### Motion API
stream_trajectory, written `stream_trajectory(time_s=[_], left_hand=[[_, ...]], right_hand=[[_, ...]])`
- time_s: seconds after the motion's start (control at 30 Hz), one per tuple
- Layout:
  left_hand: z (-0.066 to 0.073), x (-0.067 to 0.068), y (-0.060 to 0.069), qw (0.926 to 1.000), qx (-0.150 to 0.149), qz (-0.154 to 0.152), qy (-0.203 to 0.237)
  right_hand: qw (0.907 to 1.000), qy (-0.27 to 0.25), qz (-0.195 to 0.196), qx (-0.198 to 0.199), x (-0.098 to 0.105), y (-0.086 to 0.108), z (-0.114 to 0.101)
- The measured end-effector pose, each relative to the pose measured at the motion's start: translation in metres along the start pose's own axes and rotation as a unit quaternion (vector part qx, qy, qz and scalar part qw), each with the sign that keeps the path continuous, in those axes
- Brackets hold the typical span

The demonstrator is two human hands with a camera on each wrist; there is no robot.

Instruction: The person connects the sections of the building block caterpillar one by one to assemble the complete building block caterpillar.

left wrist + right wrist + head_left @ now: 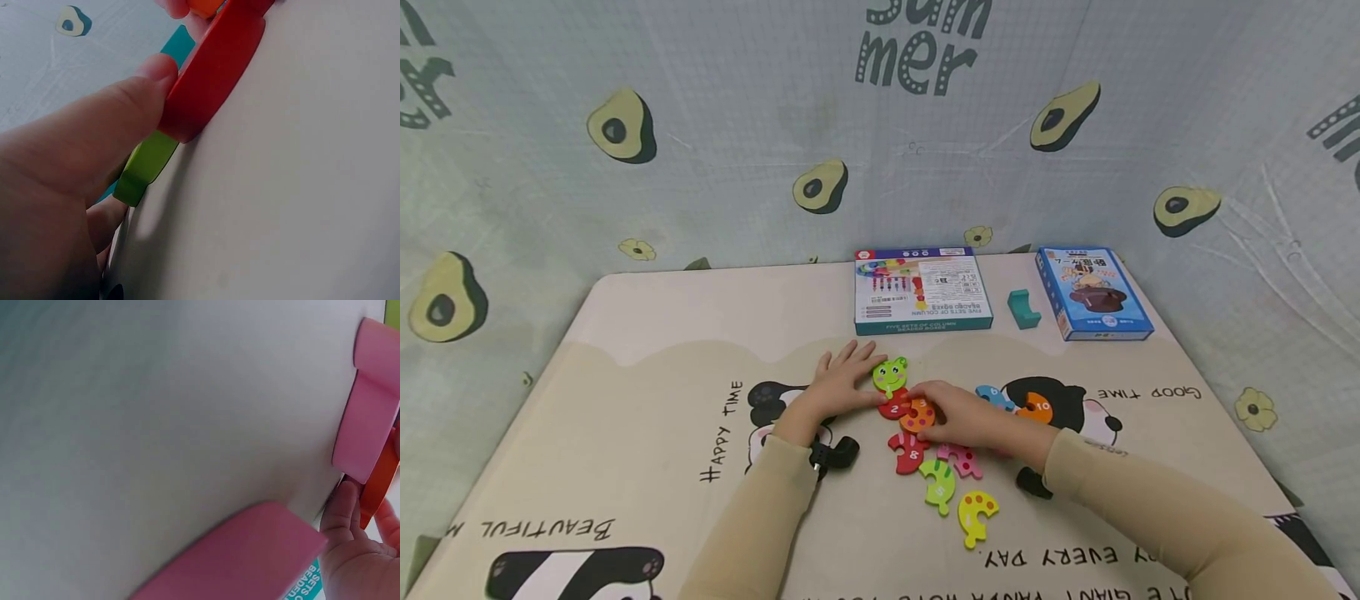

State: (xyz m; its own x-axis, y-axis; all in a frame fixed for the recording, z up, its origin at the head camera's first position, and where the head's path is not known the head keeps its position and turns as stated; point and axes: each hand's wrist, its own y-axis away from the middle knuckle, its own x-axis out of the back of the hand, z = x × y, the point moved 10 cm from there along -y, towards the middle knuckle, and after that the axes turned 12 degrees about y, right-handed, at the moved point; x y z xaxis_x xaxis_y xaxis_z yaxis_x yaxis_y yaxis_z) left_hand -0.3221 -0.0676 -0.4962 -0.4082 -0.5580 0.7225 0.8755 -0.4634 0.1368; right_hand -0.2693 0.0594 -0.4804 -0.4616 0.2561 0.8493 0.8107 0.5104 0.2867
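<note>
A green frog-head puzzle piece (890,376) joins a red piece numbered 2 (893,407) on the table. My left hand (835,392) lies beside them with fingers spread and fairly straight. Its thumb touches the side of the red piece (215,75), and a finger reaches the frog head, whose green edge (150,162) shows in the left wrist view. My right hand (958,414) pinches an orange spotted piece numbered 3 (917,415) between thumb and fingers, against the red piece. In the right wrist view, the orange piece (377,490) stands tilted near a pink piece (369,412).
Nearer me lie a red piece (909,452), a pink piece (962,460), a green piece (938,486) and a yellow piece (975,517). Blue (995,397) and orange (1037,407) pieces lie right. Behind are two boxes (925,292) (1093,292) and a teal block (1022,309).
</note>
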Motion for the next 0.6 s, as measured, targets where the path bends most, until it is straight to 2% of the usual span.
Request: stream_trajectory(time_s=[0.3, 0.6], left_hand=[[-0.0003, -0.0002, 0.0008, 1.0000, -0.001, -0.002, 0.000], [0.0001, 0.0001, 0.0000, 1.0000, -0.002, -0.001, 0.001]], right_hand=[[0.9997, 0.016, 0.020, -0.001, 0.0009, -0.0020, -0.0029], [0.9993, -0.024, 0.016, -0.022, 0.0021, -0.0007, 0.0045]])
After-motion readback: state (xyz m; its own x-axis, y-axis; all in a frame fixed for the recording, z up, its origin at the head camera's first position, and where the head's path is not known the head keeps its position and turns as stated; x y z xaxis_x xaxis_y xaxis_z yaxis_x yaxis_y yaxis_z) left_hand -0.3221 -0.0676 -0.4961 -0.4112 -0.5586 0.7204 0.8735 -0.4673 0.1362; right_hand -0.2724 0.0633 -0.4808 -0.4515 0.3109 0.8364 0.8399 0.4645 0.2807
